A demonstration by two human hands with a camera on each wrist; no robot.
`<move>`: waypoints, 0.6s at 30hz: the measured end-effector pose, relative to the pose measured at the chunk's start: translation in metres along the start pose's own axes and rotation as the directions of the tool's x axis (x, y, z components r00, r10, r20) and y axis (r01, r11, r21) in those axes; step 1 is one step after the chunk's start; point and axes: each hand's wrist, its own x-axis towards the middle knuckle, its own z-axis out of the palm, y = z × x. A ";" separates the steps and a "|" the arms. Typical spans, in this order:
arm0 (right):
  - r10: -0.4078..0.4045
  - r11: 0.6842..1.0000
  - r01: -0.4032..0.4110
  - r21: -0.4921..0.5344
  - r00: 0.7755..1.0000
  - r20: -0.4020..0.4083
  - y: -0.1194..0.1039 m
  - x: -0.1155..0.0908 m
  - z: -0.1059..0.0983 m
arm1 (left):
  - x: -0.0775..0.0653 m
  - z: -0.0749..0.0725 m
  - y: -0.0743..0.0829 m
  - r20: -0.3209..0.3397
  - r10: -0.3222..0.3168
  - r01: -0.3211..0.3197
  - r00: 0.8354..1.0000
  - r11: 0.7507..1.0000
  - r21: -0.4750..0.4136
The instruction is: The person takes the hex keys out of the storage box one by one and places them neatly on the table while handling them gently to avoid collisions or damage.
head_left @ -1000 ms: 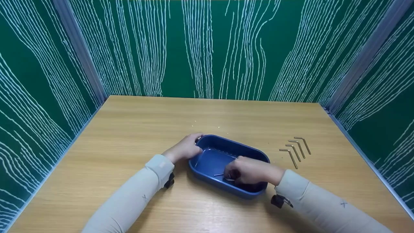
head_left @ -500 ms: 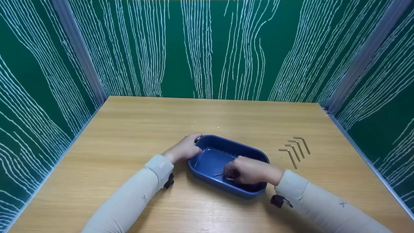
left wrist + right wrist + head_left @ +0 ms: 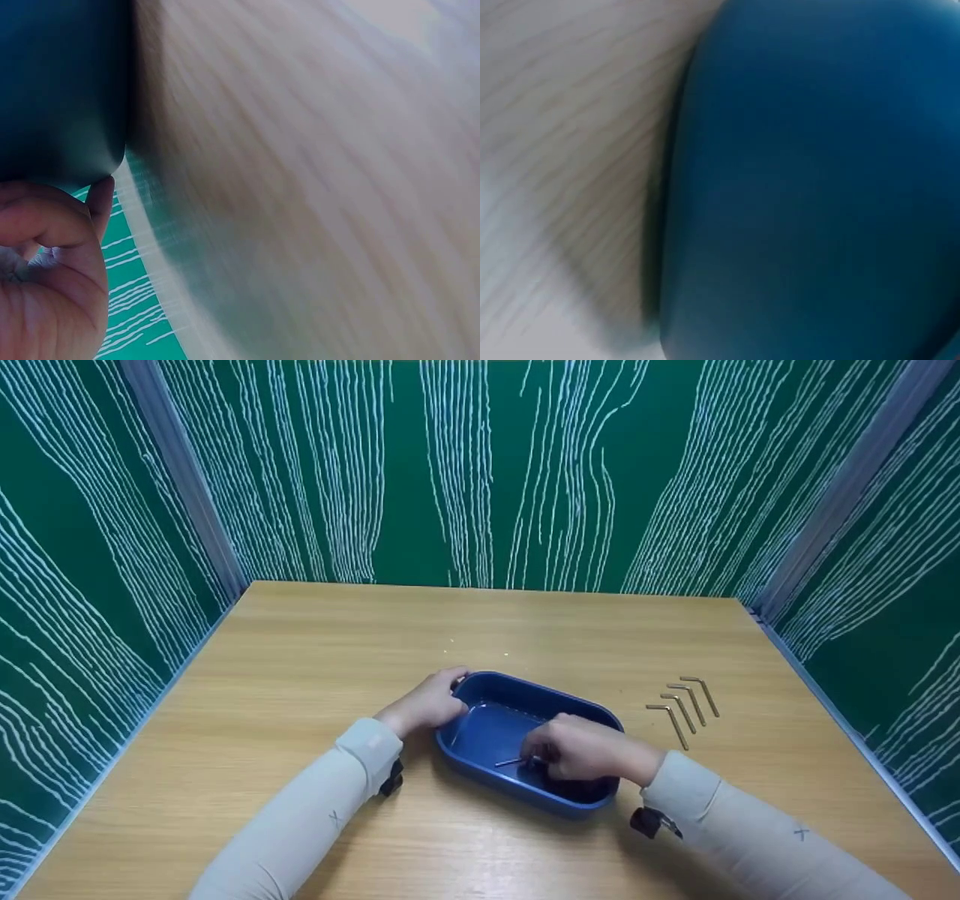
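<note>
A blue oblong tray [image 3: 480, 731] stands slantwise on the table. My left hand [image 3: 429, 705] grips its left end, thumb inside the rim and fingers outside; in the left wrist view the curled fingers meet the tray's outer wall [image 3: 60, 90]. Inside the tray's right half is my right hand [image 3: 581, 746], its fingers curled down in a pinch at a hex key, mostly hidden by the hand. A thin metal rod [image 3: 508, 763] sticks out left of the fingertips. In the right wrist view only the tray's outside [image 3: 802, 187] and the table show.
Several L-shaped brass-coloured hex keys [image 3: 679, 725] lie in a slanted row right of the tray. Small pale crumbs [image 3: 506, 654] dot the wooden table [image 3: 337, 637] behind it. Green walls with white lines [image 3: 420, 472] enclose the back and both sides.
My right hand has risen slightly toward the back right inside the tray, while the protruding rod keeps nearly the same place. The left hand and tray have hardly moved.
</note>
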 end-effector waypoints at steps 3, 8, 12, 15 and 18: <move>0.021 1.000 -0.021 -0.014 0.999 -0.040 0.001 -0.001 -0.001 | 0.001 0.000 0.000 0.000 0.001 -0.001 1.000 1.000 0.008; 0.046 0.999 -0.047 -0.005 0.995 -0.094 0.002 -0.002 -0.004 | 0.002 0.000 -0.001 0.001 -0.006 0.006 1.000 1.000 0.014; 0.063 0.998 -0.063 0.008 0.992 -0.113 0.002 -0.003 -0.006 | 0.001 0.001 -0.001 0.004 -0.014 0.014 1.000 1.000 0.004; 0.072 0.997 -0.071 0.018 0.990 -0.122 0.001 -0.004 -0.009 | 0.001 0.001 -0.001 0.001 -0.010 0.010 1.000 1.000 0.004; 0.079 0.997 -0.075 0.033 0.988 -0.132 0.001 -0.005 -0.012 | 0.000 0.001 -0.001 -0.005 -0.001 0.001 1.000 1.000 0.010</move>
